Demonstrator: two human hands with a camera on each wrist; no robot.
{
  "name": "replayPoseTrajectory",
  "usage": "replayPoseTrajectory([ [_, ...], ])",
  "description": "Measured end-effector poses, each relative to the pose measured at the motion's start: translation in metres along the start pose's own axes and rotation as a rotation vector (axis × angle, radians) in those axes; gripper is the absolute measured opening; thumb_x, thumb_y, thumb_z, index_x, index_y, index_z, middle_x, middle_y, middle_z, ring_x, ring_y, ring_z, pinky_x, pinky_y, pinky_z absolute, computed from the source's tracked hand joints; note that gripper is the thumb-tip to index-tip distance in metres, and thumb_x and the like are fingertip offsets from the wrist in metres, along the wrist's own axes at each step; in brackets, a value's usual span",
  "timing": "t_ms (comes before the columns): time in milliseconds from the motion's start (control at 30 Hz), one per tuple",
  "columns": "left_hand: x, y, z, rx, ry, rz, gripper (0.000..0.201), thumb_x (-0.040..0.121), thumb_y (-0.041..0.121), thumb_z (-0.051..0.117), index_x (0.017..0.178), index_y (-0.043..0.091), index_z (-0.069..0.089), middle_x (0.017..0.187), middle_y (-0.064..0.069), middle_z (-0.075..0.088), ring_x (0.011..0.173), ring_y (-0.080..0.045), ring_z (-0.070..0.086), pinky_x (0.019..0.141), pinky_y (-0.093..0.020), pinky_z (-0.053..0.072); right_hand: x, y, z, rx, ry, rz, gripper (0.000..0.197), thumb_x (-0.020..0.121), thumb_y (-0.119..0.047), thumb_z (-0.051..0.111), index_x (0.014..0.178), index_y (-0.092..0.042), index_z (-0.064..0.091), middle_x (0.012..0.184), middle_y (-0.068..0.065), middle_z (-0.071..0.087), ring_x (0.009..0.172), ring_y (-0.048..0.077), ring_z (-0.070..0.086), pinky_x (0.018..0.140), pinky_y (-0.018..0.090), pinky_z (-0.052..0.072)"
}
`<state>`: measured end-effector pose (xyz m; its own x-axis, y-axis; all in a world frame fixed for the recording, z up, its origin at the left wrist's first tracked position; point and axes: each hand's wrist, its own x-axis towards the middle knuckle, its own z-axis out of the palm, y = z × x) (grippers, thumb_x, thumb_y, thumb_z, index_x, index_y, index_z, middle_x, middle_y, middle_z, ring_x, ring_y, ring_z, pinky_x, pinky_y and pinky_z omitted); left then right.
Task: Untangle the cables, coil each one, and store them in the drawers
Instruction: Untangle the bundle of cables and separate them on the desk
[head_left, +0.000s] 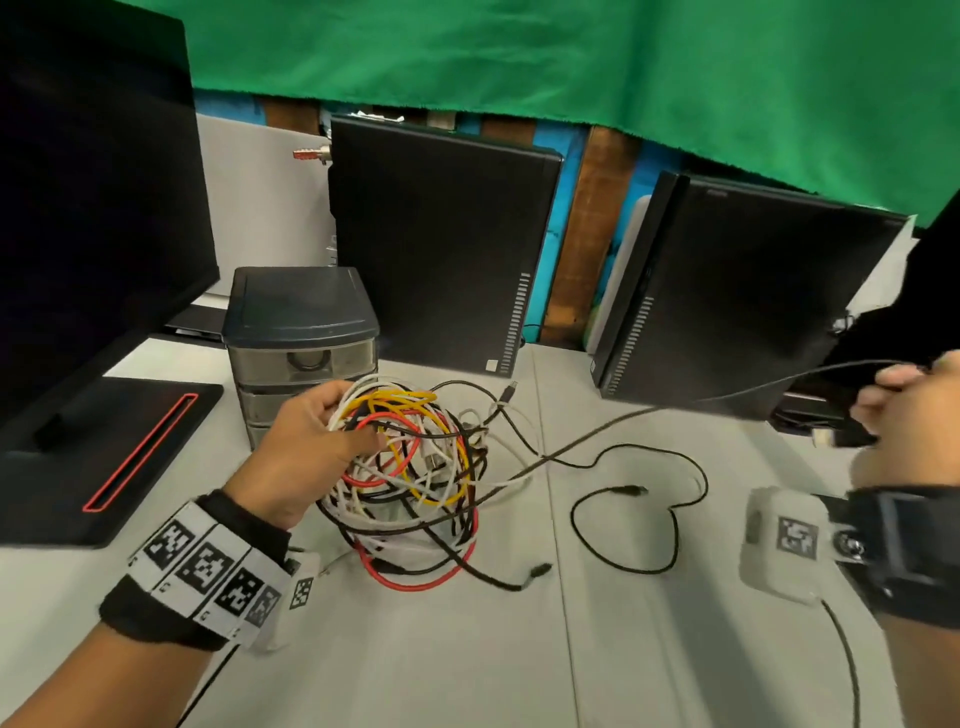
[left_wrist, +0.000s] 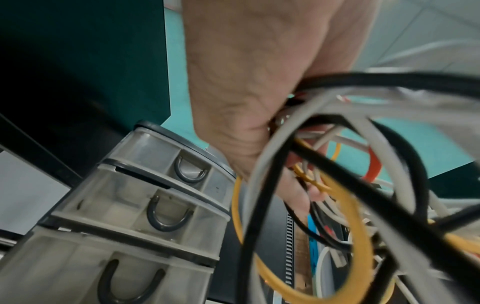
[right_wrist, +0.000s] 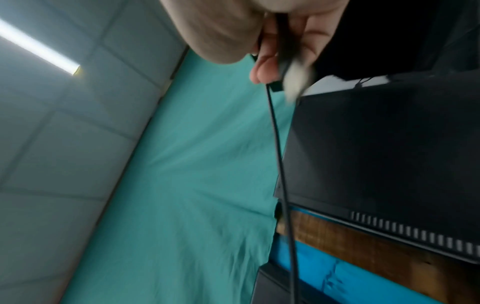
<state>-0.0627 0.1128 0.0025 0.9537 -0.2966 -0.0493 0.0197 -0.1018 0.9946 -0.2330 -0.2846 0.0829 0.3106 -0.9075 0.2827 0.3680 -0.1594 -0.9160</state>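
Note:
A tangle of white, black, red and yellow cables (head_left: 415, 467) sits mid-table in the head view. My left hand (head_left: 317, 441) grips the top of the tangle (left_wrist: 324, 164), fingers curled through the loops. My right hand (head_left: 904, 410) is far right, raised, and holds a thin black cable (head_left: 623, 421) near its plug end; the cable runs taut from the tangle up to that hand. In the right wrist view the fingers (right_wrist: 267, 61) pinch the black cable (right_wrist: 280, 164) and a pale plug. The small drawer unit (head_left: 301, 343) stands just behind the tangle, its drawers (left_wrist: 145, 205) closed.
Two black computer towers (head_left: 436, 244) (head_left: 743, 301) stand at the back. A dark monitor (head_left: 93, 208) and its base (head_left: 104, 457) fill the left. A loose black cable (head_left: 649, 504) loops on the grey table (head_left: 623, 649) to the right of the tangle.

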Motion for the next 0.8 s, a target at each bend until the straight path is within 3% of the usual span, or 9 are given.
replayPoseTrajectory([
  [100,0.002,-0.001,0.001,0.008,0.011,-0.001,0.041,0.08,-0.009,0.07,0.111,0.018,0.067,0.096,-0.006,0.077,0.091,-0.027,0.074,0.082,-0.046,0.058,0.004,0.012,-0.008,-0.074,-0.037,0.115,0.016,0.093,-0.038,0.05,0.08,-0.028,0.05,0.063,-0.007,0.046,0.043,0.003,0.043,0.044,0.02,0.036],
  [200,0.004,-0.002,0.003,-0.012,0.029,-0.002,0.04,0.08,-0.01,0.07,0.108,0.019,0.068,0.095,-0.006,0.077,0.09,-0.028,0.074,0.083,-0.046,0.058,-0.02,0.022,0.007,-0.238,-0.304,0.185,0.015,0.097,-0.025,0.057,0.082,-0.021,0.058,0.05,-0.006,0.04,0.04,0.007,0.032,0.037,0.019,0.026],
  [300,0.004,-0.003,0.004,-0.037,0.025,-0.01,0.04,0.08,-0.009,0.07,0.108,0.019,0.068,0.093,-0.006,0.078,0.087,-0.028,0.074,0.079,-0.043,0.057,-0.039,0.028,0.009,-0.413,-0.478,0.24,0.028,0.099,-0.039,0.056,0.089,-0.015,0.064,0.056,0.001,0.035,0.045,0.012,0.029,0.042,0.024,0.025],
  [467,0.002,-0.003,0.001,-0.061,-0.003,-0.007,0.042,0.081,-0.009,0.07,0.112,0.019,0.067,0.095,-0.007,0.077,0.085,-0.027,0.075,0.075,-0.041,0.057,-0.046,0.04,0.008,-0.844,-0.595,0.229,0.032,0.095,-0.039,0.063,0.084,-0.011,0.073,0.057,0.005,0.048,0.052,0.016,0.039,0.054,0.028,0.035],
  [567,0.002,0.0,0.001,-0.065,-0.004,0.03,0.041,0.081,-0.009,0.069,0.112,0.018,0.067,0.095,-0.007,0.077,0.083,-0.026,0.075,0.07,-0.037,0.056,-0.049,0.048,0.007,-0.951,-0.781,0.356,0.031,0.095,-0.036,0.064,0.082,-0.011,0.077,0.056,0.005,0.059,0.051,0.017,0.045,0.051,0.027,0.039],
  [700,0.001,0.0,-0.001,-0.061,0.002,0.09,0.04,0.081,-0.009,0.069,0.11,0.018,0.067,0.095,-0.005,0.077,0.084,-0.024,0.075,0.07,-0.037,0.056,-0.058,0.056,0.014,-1.14,-0.958,0.406,0.029,0.097,-0.029,0.062,0.085,-0.007,0.075,0.058,0.01,0.067,0.046,0.017,0.054,0.048,0.024,0.041],
  [800,-0.001,0.001,0.0,-0.046,-0.004,0.136,0.041,0.08,-0.009,0.07,0.11,0.019,0.067,0.096,-0.004,0.077,0.087,-0.022,0.074,0.074,-0.038,0.057,-0.059,0.056,0.025,-1.263,-1.026,0.348,0.02,0.098,-0.023,0.057,0.09,-0.014,0.073,0.071,0.01,0.074,0.059,0.017,0.064,0.057,0.025,0.047],
])
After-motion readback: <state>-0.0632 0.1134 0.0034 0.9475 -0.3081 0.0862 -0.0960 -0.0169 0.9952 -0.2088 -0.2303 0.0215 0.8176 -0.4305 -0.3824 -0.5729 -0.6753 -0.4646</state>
